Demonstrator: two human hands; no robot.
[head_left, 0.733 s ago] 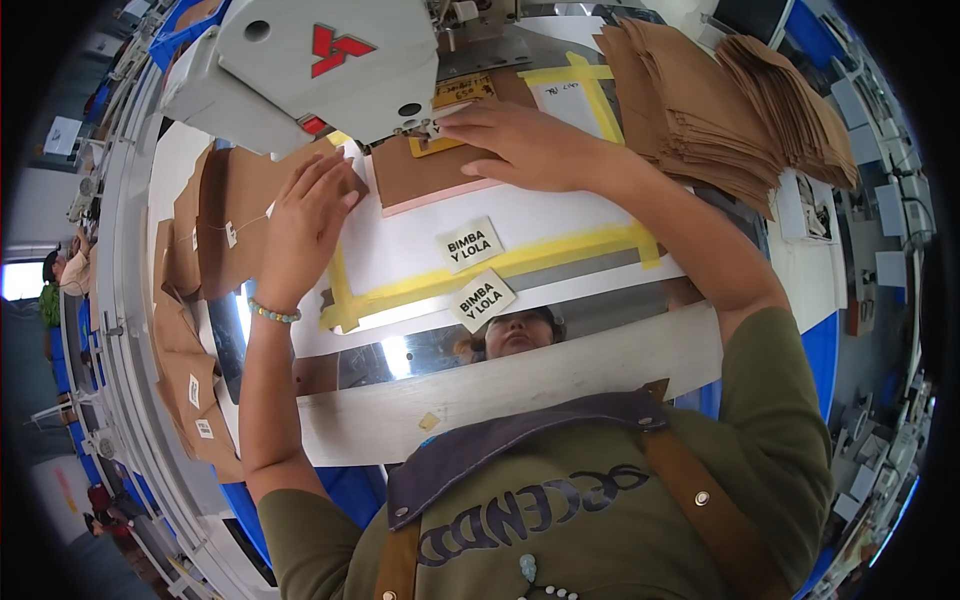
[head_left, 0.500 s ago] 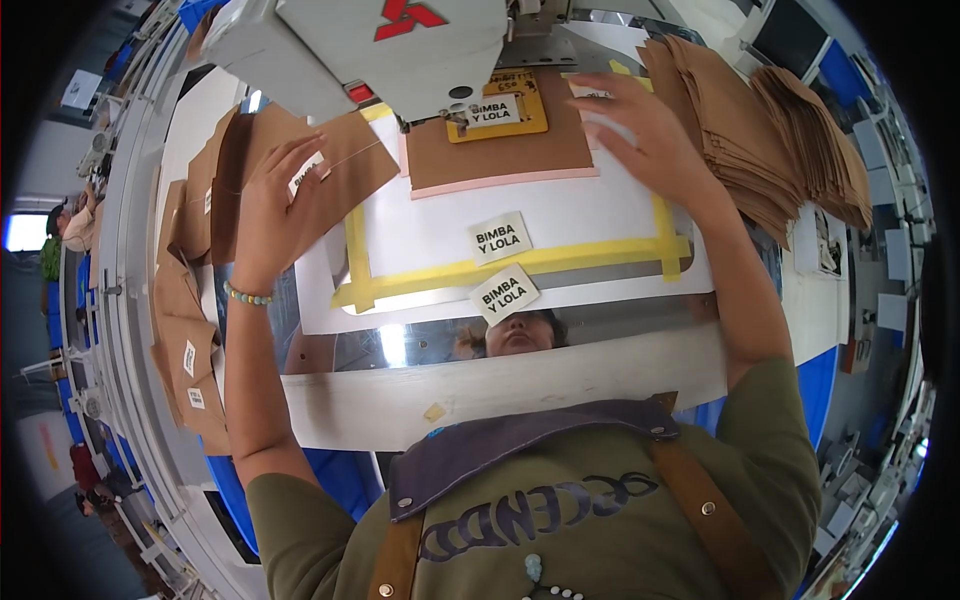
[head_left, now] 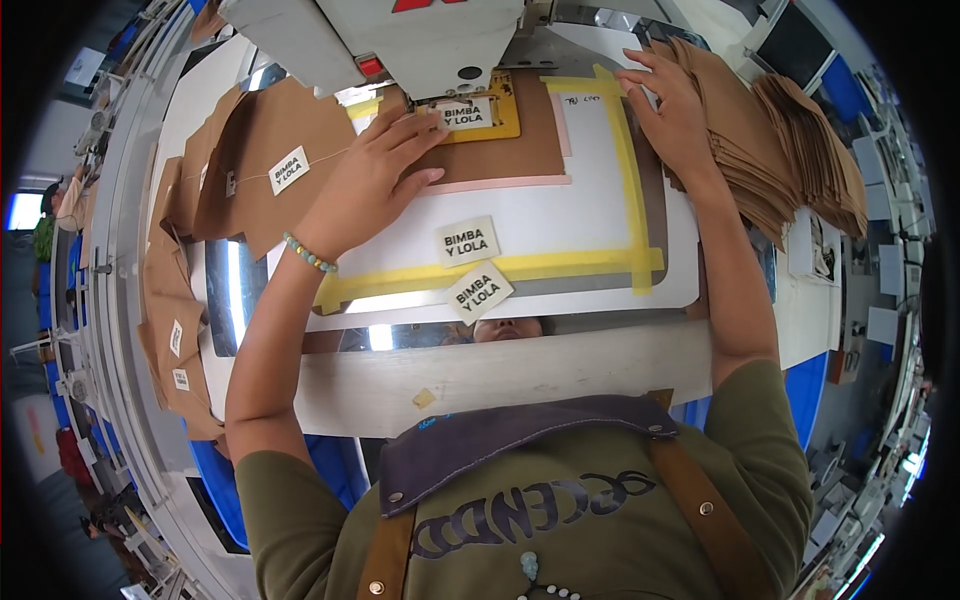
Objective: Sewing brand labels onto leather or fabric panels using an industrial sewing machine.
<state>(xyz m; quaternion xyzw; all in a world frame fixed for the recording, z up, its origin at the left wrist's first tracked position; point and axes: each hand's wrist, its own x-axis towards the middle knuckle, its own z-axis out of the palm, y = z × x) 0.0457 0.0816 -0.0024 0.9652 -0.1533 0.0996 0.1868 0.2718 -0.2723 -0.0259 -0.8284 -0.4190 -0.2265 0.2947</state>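
My left hand (head_left: 370,185), fingers spread, lies over the left part of a brown piece (head_left: 510,160) beside the sewing machine head (head_left: 410,40), fingertips near a yellow plate (head_left: 508,105) holding a white printed label (head_left: 466,113). The piece sits on a white board (head_left: 390,240) with yellow tape and pink strips. My right hand (head_left: 668,125) is raised near the board's top right corner, beside a stack of brown pieces (head_left: 740,140), fingers apart and curved. Two loose white labels (head_left: 466,240) lie on the board below the plate.
More brown pieces with labels (head_left: 250,190), joined by thread, lie on the left. A second brown stack (head_left: 810,150), a small white box (head_left: 810,245) and a dark screen (head_left: 795,40) are at right. Blue bins (head_left: 210,470) show below the table. People appear at the far left.
My left hand lifted over the left pieces, then moved right onto the piece by the plate. My right hand moved away from the plate, rightward and up toward the brown stack.
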